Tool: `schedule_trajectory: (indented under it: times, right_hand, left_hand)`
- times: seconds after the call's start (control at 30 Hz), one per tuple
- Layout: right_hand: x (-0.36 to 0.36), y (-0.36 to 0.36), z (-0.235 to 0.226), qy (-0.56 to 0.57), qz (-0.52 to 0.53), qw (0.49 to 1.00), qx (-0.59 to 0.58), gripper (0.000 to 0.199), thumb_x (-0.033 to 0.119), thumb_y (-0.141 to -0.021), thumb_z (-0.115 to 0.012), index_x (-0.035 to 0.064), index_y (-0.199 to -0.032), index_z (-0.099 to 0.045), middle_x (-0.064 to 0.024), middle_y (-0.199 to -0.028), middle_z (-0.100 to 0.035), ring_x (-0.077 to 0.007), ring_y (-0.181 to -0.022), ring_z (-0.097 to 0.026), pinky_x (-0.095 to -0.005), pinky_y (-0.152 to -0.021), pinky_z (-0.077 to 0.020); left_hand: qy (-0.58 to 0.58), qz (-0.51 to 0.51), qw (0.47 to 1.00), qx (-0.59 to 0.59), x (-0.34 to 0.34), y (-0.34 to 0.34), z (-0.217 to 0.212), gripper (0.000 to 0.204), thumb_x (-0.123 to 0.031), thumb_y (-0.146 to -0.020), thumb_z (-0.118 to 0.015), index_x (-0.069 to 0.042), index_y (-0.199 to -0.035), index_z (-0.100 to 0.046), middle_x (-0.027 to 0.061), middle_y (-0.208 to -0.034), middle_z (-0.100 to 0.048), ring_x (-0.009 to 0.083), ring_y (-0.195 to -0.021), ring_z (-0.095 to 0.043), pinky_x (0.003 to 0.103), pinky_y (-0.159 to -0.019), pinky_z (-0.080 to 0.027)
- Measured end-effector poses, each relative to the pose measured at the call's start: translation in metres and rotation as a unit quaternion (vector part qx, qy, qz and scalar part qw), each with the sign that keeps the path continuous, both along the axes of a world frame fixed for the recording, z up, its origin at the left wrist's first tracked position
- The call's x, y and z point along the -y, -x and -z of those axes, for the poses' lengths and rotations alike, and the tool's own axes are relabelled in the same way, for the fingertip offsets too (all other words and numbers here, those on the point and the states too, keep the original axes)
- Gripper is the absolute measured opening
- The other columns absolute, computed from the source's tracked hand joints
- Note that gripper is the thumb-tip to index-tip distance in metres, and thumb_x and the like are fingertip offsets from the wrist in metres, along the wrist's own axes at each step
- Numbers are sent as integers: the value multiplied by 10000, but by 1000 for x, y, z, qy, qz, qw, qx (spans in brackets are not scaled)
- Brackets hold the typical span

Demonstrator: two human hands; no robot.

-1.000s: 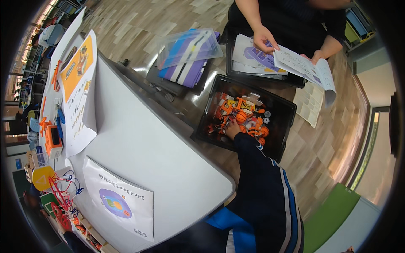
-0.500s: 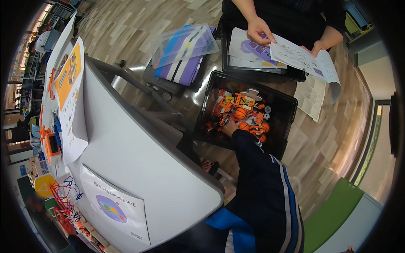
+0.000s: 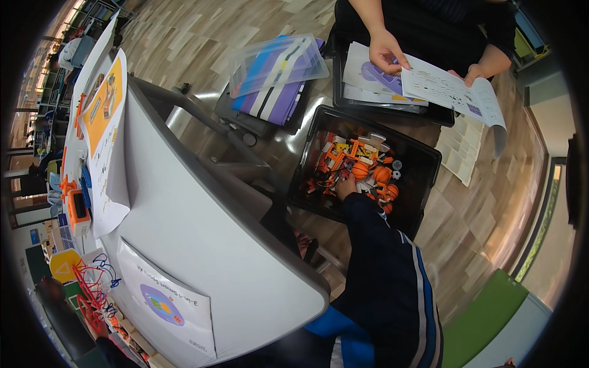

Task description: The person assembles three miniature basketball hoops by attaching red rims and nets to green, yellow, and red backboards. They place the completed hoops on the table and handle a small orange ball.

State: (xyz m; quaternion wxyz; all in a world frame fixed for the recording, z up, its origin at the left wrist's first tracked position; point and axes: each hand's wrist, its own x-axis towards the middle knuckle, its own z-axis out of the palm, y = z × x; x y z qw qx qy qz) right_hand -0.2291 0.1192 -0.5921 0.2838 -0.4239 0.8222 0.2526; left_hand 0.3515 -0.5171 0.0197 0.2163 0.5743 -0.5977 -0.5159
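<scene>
My right hand (image 3: 347,186) reaches down into a black bin (image 3: 423,175), its arm in a dark sleeve with blue and white stripes. It is among loose orange, white and yellow building pieces (image 3: 337,157), close to several orange basketball-patterned balls (image 3: 381,175). The fingertips are mostly buried in the pieces, so their grip is hidden. My left hand does not show in the head view.
Left of the bin stands a white table (image 3: 202,202) with a booklet (image 3: 165,300). Across from me a co-worker's hands (image 3: 386,52) hold a printed sheet (image 3: 445,89) over another black bin (image 3: 343,101). A clear lid (image 3: 279,61) tops folded purple material. A white compartment tray (image 3: 457,147) lies nearby.
The view has shifted slightly. My right hand has moved a little to the right within the bin, and the orange balls beside it have shifted. The co-worker still holds the sheet.
</scene>
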Motion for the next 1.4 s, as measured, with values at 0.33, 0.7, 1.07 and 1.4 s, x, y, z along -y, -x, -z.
schedule_trajectory:
  times: [0.33,0.7,1.07,1.4]
  right_hand:
    - [-8,0,69,198,113,973,38,285,232,-1007,-494,44,-1097,-689,-120,-1015,-706,-269,-910,-669,-443,-861,-456]
    - [-14,28,129,300,257,918,-33,219,224,-959,-562,108,-931,-745,-74,-916,-744,-217,-745,-717,-382,-585,-563]
    - [-21,33,83,335,113,935,-22,139,186,-897,-639,118,-847,-749,-87,-812,-724,-245,-726,-712,-423,-634,-569]
    - [-64,13,45,202,89,975,0,141,157,-904,-614,50,-859,-694,-95,-727,-666,-243,-680,-661,-430,-669,-515]
  left_hand:
    - [27,61,998,1,6,20,15,455,-239,-998,-564,-72,-1414,-489,58,-1099,-662,164,-902,-651,307,-772,-528]
    - [100,38,992,-73,-91,95,-9,306,-191,-979,-613,-26,-1237,-594,34,-1125,-669,121,-913,-640,266,-763,-504]
    - [83,29,994,-56,-101,95,-15,464,-194,-925,-699,-67,-1334,-520,66,-1244,-602,198,-1132,-605,455,-1006,-509]
    - [154,38,986,-45,-107,104,-12,441,-237,-931,-653,6,-1282,-545,78,-1151,-651,206,-990,-660,364,-910,-532]
